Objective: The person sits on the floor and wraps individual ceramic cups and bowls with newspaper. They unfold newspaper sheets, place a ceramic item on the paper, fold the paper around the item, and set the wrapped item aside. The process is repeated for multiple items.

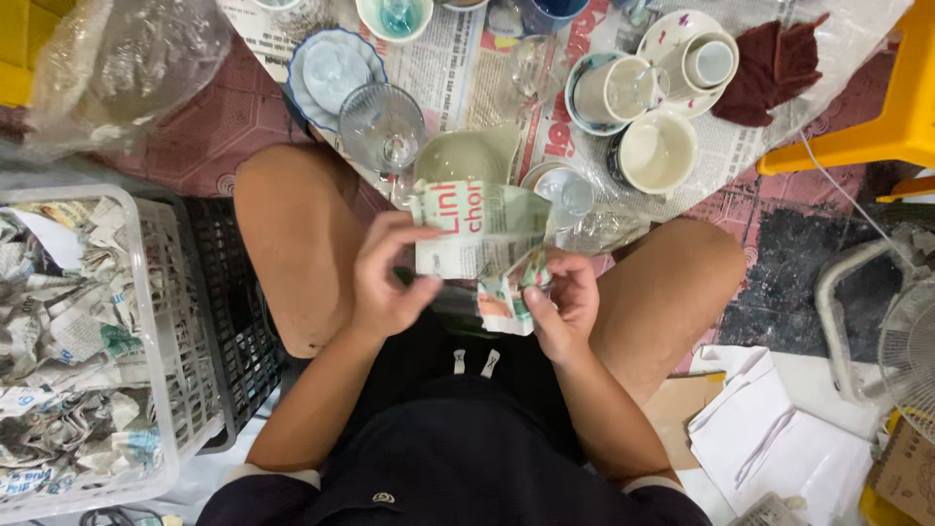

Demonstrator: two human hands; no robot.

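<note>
The person sits low with knees apart, and both hands work at a bundle of newsprint (pixel 482 244) held up between the knees, just above the lap. The left hand (pixel 385 282) is closed on the bundle's left side, thumb in front and fingers curled round it. The right hand (pixel 560 302) pinches the lower right corner, where the paper is crumpled and folded under. Holding it from both sides like that keeps the wrap tight, I would judge. What is inside the paper cannot be seen; the sheet covers it wholly.

Ahead of the knees a spread newspaper (pixel 458 78) lies on the floor and carries the crockery: a stemmed glass (pixel 382 125) near its left edge, a pale bowl (pixel 467 156) at its near edge just beyond the bundle, white cups (pixel 657 151) and a cup on a saucer (pixel 609 90) toward the right, a patterned plate (pixel 331 73) farther left. The pieces along the far edge are cut off by the frame. Laid on paper, they sit within easy reach and off the bare tiles.

At the left stands a white basket (pixel 161 321) packed with paper-wrapped lumps, their contents likewise hidden. A yellow stool (pixel 877 127) is at the right, a fan (pixel 906 351) is partly out of view, and white sheets (pixel 769 429) lie by the right thigh.
</note>
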